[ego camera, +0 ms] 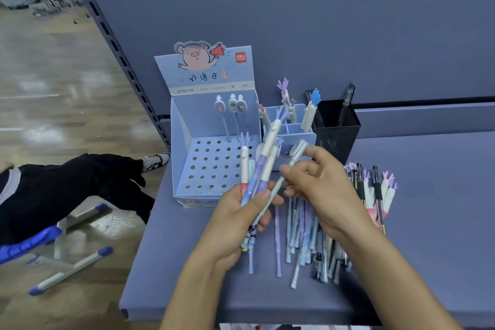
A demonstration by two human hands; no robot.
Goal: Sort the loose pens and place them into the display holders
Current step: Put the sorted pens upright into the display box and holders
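I see the person standing at a blue-grey shelf (174,262) with both hands raised just above a heap of loose pens (300,233) that lie scattered along its surface. The left hand (233,220) is curled round a bundle of pens (263,158), thumb pressed across the barrels, so that their white antler-topped caps fan upward and lean toward the holders behind. The right hand (324,190) sits just beside it, thumb and forefinger pinching a pale green pen (294,159) near its upper end. That pen slants down to the left until its lower part meets the bundle at the left thumb; I cannot tell whether the left fingers hold it as well. Behind the left hand stands the display box (184,147), a light blue card carton with a cartoon pig on its header and a floor full of round holes, and three charm-topped pens (233,115) stand upright in its back row. To the right of it, right behind the raised caps, is a small blue holder (300,139) with several antler pens in its compartments, and touching that a black mesh cup (337,131) with a dark pen leaning in it. Off to the left, on the floor, someone's leg (67,182) in black trousers stretches past a blue stool (32,244).
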